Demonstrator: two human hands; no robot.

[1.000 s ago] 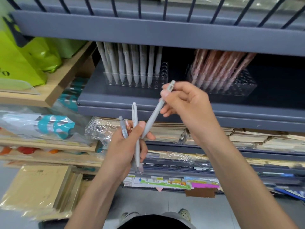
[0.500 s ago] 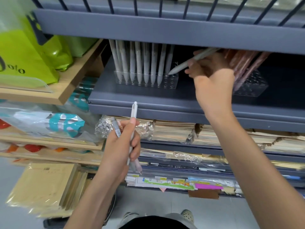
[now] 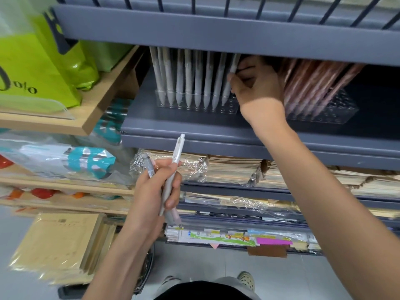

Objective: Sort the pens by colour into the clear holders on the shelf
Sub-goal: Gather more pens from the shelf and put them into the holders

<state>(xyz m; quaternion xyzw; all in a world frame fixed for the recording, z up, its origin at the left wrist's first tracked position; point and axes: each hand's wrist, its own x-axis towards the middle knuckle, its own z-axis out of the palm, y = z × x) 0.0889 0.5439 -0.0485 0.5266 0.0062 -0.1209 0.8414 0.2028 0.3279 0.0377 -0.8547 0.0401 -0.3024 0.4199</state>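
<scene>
right hand [image 3: 257, 89] pinches white pen [image 3: 233, 66] over clear holder [image 3: 229, 108], upper centre, tip seemingly in a hole | left hand [image 3: 151, 191] grips spare pens [image 3: 176, 156], centre | pens light, stiff, slick: pinch mid-barrel

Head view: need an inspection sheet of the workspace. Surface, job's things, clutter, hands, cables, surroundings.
Surface: grey shelf carries both clear holders.
Job's things: left holder holds a row of white pens; right holder holds leaning pink pens; both show free holes.
Clutter: green bags on the wooden shelf at left; wrapped paper stacks below.
Hands: right hand pinches one white pen at the row's right end; left hand grips loose pens, white, grey and pink.
Cables: nothing seen.
Surroundings: grey floor, the person's shoes.
</scene>
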